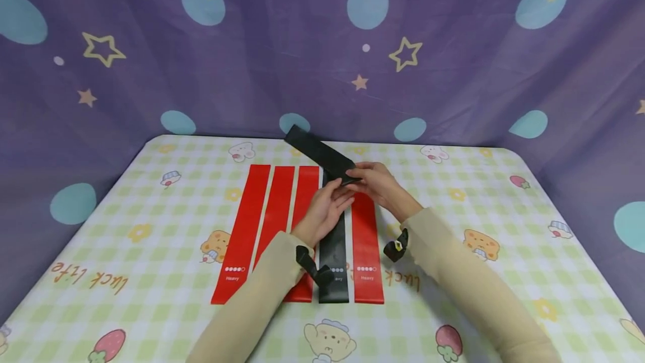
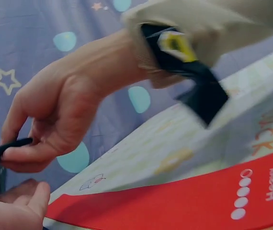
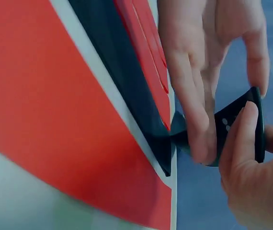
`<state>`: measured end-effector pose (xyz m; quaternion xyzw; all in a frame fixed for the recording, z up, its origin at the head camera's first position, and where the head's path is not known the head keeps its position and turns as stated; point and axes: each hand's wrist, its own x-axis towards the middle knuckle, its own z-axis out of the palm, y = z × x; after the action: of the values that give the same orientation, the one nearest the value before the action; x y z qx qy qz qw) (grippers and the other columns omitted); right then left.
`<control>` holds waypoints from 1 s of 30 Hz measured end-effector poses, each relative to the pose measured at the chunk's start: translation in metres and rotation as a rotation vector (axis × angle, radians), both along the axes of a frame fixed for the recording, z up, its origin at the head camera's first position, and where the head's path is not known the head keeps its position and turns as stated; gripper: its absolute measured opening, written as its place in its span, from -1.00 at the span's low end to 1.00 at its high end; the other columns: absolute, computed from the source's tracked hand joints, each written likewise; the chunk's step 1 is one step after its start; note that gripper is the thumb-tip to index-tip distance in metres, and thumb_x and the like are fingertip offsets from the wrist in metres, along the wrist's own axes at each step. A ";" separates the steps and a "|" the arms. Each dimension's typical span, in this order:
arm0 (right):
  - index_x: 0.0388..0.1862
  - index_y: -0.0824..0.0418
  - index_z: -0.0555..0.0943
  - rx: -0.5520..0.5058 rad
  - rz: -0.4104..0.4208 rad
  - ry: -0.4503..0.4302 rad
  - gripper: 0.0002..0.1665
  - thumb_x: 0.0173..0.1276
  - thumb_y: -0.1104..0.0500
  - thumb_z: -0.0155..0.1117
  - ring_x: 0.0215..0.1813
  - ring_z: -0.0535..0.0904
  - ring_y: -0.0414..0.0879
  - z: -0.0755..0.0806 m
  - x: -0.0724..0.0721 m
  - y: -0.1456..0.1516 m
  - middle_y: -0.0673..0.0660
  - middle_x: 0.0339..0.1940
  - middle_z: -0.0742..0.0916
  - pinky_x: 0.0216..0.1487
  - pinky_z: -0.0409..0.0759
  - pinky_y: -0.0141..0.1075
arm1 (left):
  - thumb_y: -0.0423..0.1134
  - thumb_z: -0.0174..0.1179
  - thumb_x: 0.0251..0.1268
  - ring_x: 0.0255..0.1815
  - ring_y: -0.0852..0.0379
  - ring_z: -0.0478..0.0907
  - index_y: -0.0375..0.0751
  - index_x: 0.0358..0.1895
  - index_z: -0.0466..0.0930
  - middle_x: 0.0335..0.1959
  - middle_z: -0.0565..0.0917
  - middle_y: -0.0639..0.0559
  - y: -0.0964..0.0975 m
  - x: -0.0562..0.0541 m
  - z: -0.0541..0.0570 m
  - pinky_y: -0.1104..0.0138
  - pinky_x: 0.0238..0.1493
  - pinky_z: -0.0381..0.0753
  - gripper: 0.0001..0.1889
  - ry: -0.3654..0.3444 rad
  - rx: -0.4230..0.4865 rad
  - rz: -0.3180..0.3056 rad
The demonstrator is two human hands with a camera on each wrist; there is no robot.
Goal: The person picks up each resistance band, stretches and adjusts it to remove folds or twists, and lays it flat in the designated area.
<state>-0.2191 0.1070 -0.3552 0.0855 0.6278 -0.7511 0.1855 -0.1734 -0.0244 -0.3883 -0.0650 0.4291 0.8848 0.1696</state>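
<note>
A black resistance band (image 1: 319, 151) is held up over the far ends of the flat bands, its free end slanting to the back left. My right hand (image 1: 379, 184) pinches its near end between thumb and fingers. Beside it, my left hand (image 1: 322, 212) has its palm turned up; its extended fingers (image 3: 201, 136) lie against the band's face, the thumb at its edge. White dots show on the held band (image 3: 230, 117) in the right wrist view. Under the hands lies another black band (image 1: 333, 245), between red bands, partly covered by the left hand and forearm.
Three red bands (image 1: 247, 234) lie side by side left of the flat black one, and one red band (image 1: 368, 245) lies to its right. White print reads Heavy on some. A checked cloth (image 1: 504, 296) covers the table; a purple curtain (image 1: 312, 60) hangs behind.
</note>
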 end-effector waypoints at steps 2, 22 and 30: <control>0.32 0.50 0.22 -0.011 0.004 0.013 -0.44 0.38 0.36 0.07 -0.44 0.59 -0.24 -0.001 0.005 0.000 0.21 -0.07 0.51 -0.41 0.62 -0.50 | -0.24 -0.14 0.49 0.09 0.05 0.54 -0.39 0.35 0.25 -0.13 0.62 0.04 -0.002 -0.002 0.000 0.14 0.41 0.25 -0.55 -0.009 0.029 0.012; 0.08 0.44 0.39 0.064 0.030 0.088 -0.63 0.34 0.32 0.15 -0.36 0.66 -0.15 -0.005 0.045 0.007 0.14 -0.21 0.65 -0.30 0.67 -0.39 | -0.51 -0.14 0.36 0.15 0.15 0.42 -0.41 0.38 0.11 0.27 0.39 -0.09 -0.012 -0.026 0.014 0.33 0.31 0.38 -0.49 -0.018 0.044 0.098; 0.06 0.43 0.37 0.059 0.031 0.099 -0.64 0.32 0.35 0.16 -0.36 0.65 -0.18 -0.005 0.054 0.006 0.09 -0.28 0.64 -0.28 0.68 -0.39 | -0.56 -0.11 0.29 0.52 0.09 -0.10 -0.35 0.50 -0.22 0.54 -0.12 -0.07 -0.004 -0.044 0.030 0.29 0.50 0.00 -0.26 -0.030 -0.072 0.079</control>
<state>-0.1650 0.1131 -0.3606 0.0438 0.6595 -0.7325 0.1631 -0.2178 -0.0286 -0.3584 -0.1014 0.4550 0.8738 0.1384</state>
